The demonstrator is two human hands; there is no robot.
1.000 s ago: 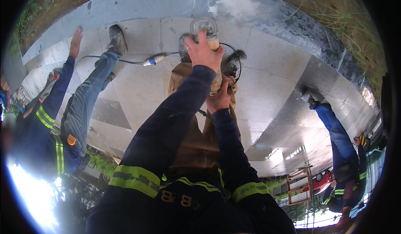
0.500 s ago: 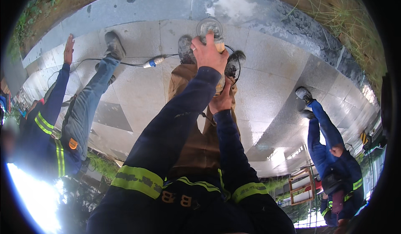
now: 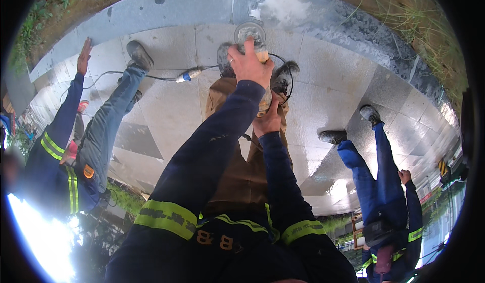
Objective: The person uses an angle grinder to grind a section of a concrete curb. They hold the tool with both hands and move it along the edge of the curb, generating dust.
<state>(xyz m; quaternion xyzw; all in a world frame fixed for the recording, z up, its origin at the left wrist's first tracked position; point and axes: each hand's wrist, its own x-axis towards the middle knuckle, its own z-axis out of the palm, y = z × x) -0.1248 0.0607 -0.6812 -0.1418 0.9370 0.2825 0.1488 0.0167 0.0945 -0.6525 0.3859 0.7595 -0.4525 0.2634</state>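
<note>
Both my hands are closed around a dusty, orange-and-grey angle grinder [image 3: 262, 55], held out in front of me above the paving. My left hand [image 3: 248, 66] grips its front part from above, fingers wrapped over it. Closer to my body, my right hand [image 3: 268, 123] holds the rear end. The round, pale disc end [image 3: 250, 32] points away from me, close to the grey strip; I cannot tell whether it touches the floor. Much of the tool's body is hidden by my hands. A black cord [image 3: 291, 83] loops beside it on the right.
A blue-and-white plug connector [image 3: 189, 75] joins the cord on the paving [image 3: 166, 101], left of my shoes. A grey strip [image 3: 197, 2] borders soil and grass ahead. One person [image 3: 96, 146] stands at left with an arm stretched out; another person [image 3: 386, 192] walks at right.
My hands and the grinder have shifted very slightly left, grip unchanged. The person at right has taken a step, one foot now nearer to me. The person at left stays nearly still.
</note>
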